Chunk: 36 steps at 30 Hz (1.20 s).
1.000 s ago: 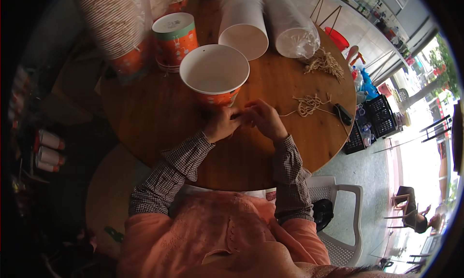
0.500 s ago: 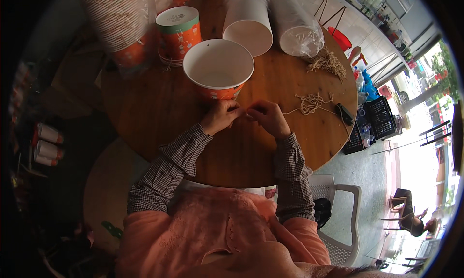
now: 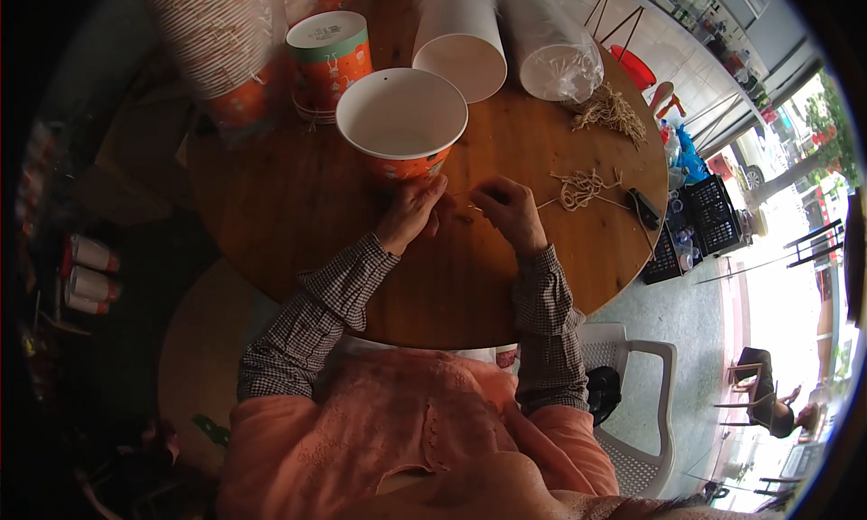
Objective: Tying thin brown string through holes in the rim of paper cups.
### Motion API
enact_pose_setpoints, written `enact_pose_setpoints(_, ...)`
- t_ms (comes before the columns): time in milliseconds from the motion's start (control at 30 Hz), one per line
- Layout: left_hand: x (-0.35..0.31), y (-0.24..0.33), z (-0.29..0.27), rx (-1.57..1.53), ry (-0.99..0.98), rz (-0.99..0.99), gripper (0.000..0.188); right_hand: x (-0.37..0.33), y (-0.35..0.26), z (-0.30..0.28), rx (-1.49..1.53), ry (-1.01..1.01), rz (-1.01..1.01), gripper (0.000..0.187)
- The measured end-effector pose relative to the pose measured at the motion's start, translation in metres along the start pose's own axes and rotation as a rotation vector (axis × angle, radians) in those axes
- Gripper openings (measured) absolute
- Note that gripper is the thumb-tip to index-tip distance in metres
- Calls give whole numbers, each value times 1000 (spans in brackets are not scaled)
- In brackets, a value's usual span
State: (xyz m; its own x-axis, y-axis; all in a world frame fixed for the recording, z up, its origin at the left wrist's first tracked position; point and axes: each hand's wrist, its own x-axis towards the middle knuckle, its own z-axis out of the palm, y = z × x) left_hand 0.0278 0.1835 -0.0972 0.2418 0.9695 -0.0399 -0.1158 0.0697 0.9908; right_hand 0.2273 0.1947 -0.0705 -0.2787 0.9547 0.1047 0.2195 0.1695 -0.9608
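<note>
left hand (image 3: 412, 215): fingers half curled at the near lower side of the paper bucket (image 3: 402, 127); can't tell if gripping or just resting. right hand (image 3: 513, 216): narrow pinch, fingertips nearly together on the string (image 3: 547, 203), which runs to a loose tangle (image 3: 578, 193) toward the surface's right edge. bucket sits mid-surface on the round table (image 3: 442, 294), well in from the near edge, upright, mouth up, axis about vertical. white tubs (image 3: 459, 64) lie behind, mouth toward the near edge.

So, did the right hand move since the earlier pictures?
Yes. The right hand moved right, a little nearer the black object lying on the table.
</note>
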Motion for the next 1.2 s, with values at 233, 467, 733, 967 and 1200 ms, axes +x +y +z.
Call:
enact_pose_setpoints(233,-3,0,8,116,39,155,35,-2,-6,2,-3,-55,63,14)
enact_pose_setpoints(467,-22,18,18,233,96,407,26,-11,-23,4,371,-211,173,17)
enact_pose_setpoints(733,-24,17,17,508,178,575,11,-8,-14,8,265,-147,61,13)
enact_pose_setpoints(967,-19,8,18,537,192,674,11,-9,-16,11,198,-98,8,14)
enact_pose_setpoints(1200,-17,6,17,596,220,729,5,-7,-8,15,119,-87,-28,15)
